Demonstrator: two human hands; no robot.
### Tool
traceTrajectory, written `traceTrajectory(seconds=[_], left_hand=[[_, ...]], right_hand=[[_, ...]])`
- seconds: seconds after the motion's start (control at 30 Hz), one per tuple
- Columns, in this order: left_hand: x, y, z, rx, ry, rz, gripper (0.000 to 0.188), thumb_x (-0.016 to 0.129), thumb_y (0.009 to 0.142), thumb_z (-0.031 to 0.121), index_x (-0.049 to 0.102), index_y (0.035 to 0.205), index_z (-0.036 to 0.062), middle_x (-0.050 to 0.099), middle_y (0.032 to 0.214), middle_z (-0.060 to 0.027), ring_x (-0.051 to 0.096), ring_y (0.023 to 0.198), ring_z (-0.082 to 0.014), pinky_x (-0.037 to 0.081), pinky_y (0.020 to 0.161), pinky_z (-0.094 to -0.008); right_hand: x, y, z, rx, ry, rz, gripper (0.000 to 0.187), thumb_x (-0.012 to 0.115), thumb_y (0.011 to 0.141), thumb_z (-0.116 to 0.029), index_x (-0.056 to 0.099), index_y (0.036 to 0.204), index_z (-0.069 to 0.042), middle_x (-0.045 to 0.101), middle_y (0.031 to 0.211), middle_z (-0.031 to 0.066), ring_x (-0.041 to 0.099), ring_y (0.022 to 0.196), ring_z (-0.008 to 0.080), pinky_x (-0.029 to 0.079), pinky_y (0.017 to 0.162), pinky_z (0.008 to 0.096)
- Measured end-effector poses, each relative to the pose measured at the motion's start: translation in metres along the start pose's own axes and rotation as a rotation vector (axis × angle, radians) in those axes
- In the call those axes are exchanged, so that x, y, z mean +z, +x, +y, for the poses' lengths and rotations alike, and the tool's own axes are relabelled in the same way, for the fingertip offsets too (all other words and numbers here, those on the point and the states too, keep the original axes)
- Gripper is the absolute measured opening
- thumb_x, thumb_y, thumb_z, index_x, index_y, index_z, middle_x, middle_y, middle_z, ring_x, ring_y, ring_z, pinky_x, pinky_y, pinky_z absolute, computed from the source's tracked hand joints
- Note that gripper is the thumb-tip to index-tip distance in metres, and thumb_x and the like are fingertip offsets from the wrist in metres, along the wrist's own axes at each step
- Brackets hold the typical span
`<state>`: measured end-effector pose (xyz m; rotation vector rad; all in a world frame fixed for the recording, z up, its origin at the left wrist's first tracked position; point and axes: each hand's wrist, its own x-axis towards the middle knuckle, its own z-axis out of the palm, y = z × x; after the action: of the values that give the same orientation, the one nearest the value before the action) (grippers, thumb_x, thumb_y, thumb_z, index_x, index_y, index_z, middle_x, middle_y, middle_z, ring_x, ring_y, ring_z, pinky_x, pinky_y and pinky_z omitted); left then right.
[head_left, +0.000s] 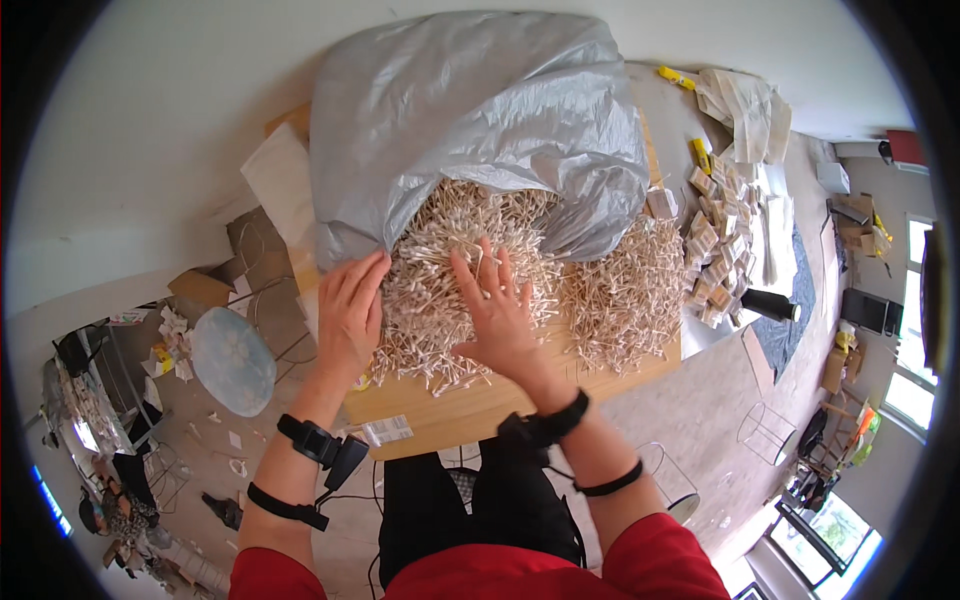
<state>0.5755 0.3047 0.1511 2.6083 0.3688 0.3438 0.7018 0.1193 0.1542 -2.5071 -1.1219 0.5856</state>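
Observation:
A big heap of cotton swabs [440,320] spills from the mouth of a grey plastic bag [470,100] onto a wooden table [440,430]. My left hand [350,300] is at the heap's left edge, its fingers stretched out and its fingertips by the bag's rim. Over the middle of the heap my right hand [500,325] rests palm down with its fingers spread, touching the swabs. A second pile of cotton swabs [625,300] lies to the right of it. Neither hand grips anything that I can see.
Many small boxes [715,240] are piled on the surface at the right, near a black cylinder [770,305] and yellow tools [701,156]. A round stool [233,360] stands on the floor at left. White sheets [280,180] stick out beside the bag.

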Motion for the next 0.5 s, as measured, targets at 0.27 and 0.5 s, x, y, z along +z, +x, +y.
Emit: traceTrajectory(seconds=[0.27, 0.5], left_hand=[[0.001, 0.015, 0.013, -0.022, 0.08, 0.039, 0.035, 0.066, 0.081, -0.004, 0.07, 0.114, 0.0067, 0.064, 0.12, -0.0066, 0.058, 0.107, -0.0308, 0.043, 0.095, -0.0423], [0.0, 0.04, 0.018, -0.076, 0.048, 0.225, 0.034, 0.066, 0.082, -0.004, 0.07, 0.115, 0.004, 0.062, 0.118, -0.0089, 0.057, 0.104, -0.0303, 0.043, 0.093, -0.0412]], right_hand=[[0.002, 0.13, 0.087, -0.298, 0.181, 0.007, 0.05, 0.071, 0.085, -0.031, 0.061, 0.129, -0.01, 0.055, 0.134, 0.0242, 0.047, 0.129, 0.0415, 0.04, 0.108, 0.0485], [0.074, 0.264, 0.104, -0.214, -0.498, 0.163, 0.046, 0.05, 0.096, -0.035, 0.059, 0.132, -0.009, 0.06, 0.131, 0.0162, 0.053, 0.125, 0.0357, 0.04, 0.109, 0.0481]])
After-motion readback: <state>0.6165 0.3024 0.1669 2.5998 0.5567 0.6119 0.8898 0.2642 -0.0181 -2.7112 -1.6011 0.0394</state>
